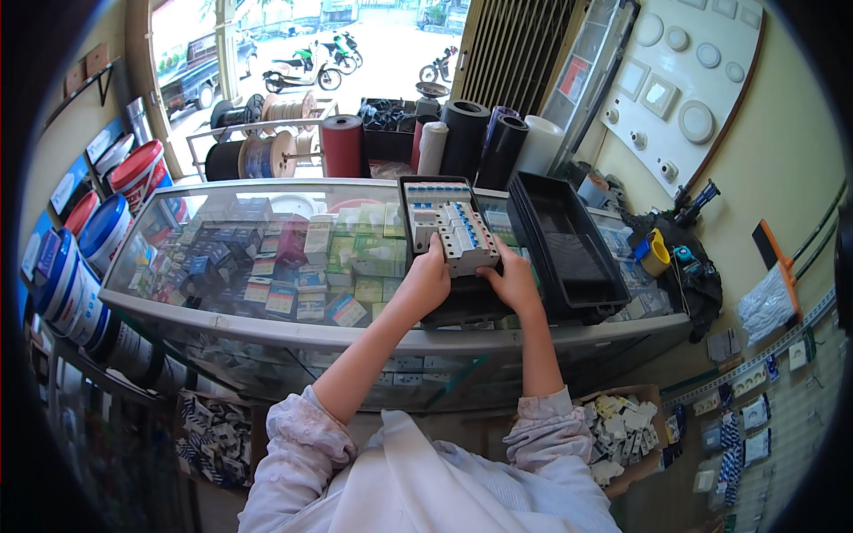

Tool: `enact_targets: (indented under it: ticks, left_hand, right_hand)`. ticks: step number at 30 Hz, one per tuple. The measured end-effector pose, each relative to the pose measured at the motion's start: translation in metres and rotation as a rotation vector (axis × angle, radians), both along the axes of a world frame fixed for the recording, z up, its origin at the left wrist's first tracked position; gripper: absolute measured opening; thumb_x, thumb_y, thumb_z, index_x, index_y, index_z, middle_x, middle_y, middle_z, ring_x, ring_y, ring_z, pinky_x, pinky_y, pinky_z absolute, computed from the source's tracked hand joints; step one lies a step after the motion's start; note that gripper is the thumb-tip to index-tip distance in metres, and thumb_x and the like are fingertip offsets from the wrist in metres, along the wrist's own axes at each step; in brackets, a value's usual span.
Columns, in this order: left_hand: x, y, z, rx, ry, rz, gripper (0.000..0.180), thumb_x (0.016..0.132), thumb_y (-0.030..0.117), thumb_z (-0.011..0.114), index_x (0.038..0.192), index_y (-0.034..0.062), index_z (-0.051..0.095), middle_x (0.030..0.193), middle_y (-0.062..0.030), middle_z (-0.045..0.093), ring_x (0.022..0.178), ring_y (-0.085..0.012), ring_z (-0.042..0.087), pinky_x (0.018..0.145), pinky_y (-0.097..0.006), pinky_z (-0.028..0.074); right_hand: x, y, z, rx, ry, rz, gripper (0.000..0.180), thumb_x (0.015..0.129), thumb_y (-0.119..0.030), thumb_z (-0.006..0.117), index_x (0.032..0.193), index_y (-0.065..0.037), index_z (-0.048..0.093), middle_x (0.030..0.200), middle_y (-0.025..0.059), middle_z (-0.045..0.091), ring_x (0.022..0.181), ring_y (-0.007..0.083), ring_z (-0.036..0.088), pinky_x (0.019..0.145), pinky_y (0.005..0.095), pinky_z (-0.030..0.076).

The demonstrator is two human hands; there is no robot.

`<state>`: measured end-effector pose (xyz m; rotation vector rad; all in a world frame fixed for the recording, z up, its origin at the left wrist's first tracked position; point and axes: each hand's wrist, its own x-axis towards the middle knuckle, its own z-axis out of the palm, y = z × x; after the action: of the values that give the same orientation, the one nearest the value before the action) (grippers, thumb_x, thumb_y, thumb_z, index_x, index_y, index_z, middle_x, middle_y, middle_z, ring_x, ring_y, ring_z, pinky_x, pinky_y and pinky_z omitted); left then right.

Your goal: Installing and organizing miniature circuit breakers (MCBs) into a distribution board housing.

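Between my two hands is a row of white circuit breakers [466, 240] with blue switches. My left hand [428, 282] grips the row's left side, and my right hand [514, 282] is closed on its right side near the front. The row is over a black plastic case [414, 188], where more circuit breakers [430, 193] stand at the far end. The case rests on the glass-topped counter. To its right lies a second black tray [569, 249], which may be the lid. My palms and some fingertips are hidden.
Small boxes [346, 311] fill the glass display counter [240, 318]. Rolls of sheeting [465, 138] and cable spools [258, 158] stand behind it. Paint buckets [107, 222] are stacked at left. Cartons of small white parts [622, 431] sit below on both sides. A yellow tape roll [654, 253] lies at right.
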<state>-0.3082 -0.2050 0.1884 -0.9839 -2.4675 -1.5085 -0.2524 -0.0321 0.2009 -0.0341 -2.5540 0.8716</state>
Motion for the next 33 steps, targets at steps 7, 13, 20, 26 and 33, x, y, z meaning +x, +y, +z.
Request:
enact_targets:
  ticks: [7,13,20,26,33]
  left_hand:
    - [0.003,0.002,0.006,-0.036,-0.030,-0.008,0.053,0.080,0.000,0.049,0.126,-0.0147,0.028,0.096,-0.0338,0.056,0.094,-0.0461,0.054,0.082,-0.044,0.044]
    - [0.009,-0.011,0.023,-0.072,0.029,0.065,0.063,0.079,0.007,0.059,0.129,-0.0123,0.027,0.103,-0.0305,0.057,0.097,-0.0422,0.056,0.085,-0.042,0.044]
    - [0.007,-0.014,0.037,-0.181,0.050,0.138,0.055,0.072,0.020,0.072,0.111,-0.0029,0.042,0.098,-0.0189,0.063,0.093,-0.0341,0.060,0.080,-0.040,0.046]
    - [0.003,-0.010,0.019,-0.346,0.108,0.204,0.043,0.075,0.028,0.070,0.098,0.0029,0.044,0.084,-0.0140,0.064,0.085,-0.0323,0.062,0.078,-0.042,0.041]
    - [0.004,-0.004,0.020,-0.345,0.085,0.154,0.035,0.080,0.028,0.064,0.096,0.0054,0.042,0.080,-0.0132,0.063,0.081,-0.0342,0.061,0.076,-0.043,0.035]
  right_hand:
    - [0.000,0.008,-0.004,-0.004,-0.007,0.005,0.069,0.073,-0.021,0.073,0.129,0.003,0.041,0.117,0.0248,0.055,0.112,0.0337,0.053,0.093,0.0357,0.041]
    - [-0.013,0.007,0.026,-0.053,0.088,0.063,0.061,0.082,-0.035,0.061,0.128,0.002,0.044,0.121,0.0229,0.053,0.117,0.0375,0.047,0.097,0.0390,0.037]
    - [-0.083,-0.028,0.057,0.561,0.076,0.117,0.030,0.082,-0.031,0.057,0.106,-0.015,0.067,0.113,0.0120,0.061,0.110,0.0317,0.055,0.092,0.0365,0.043]
    - [-0.106,-0.037,0.049,0.410,-0.133,-0.106,0.016,0.071,-0.024,0.064,0.083,-0.018,0.073,0.080,0.0079,0.067,0.077,0.0257,0.065,0.074,0.0378,0.052]
    - [-0.113,-0.023,0.045,0.484,-0.202,-0.020,0.019,0.074,-0.022,0.065,0.088,-0.012,0.072,0.094,0.0137,0.065,0.087,0.0295,0.064,0.079,0.0401,0.052]
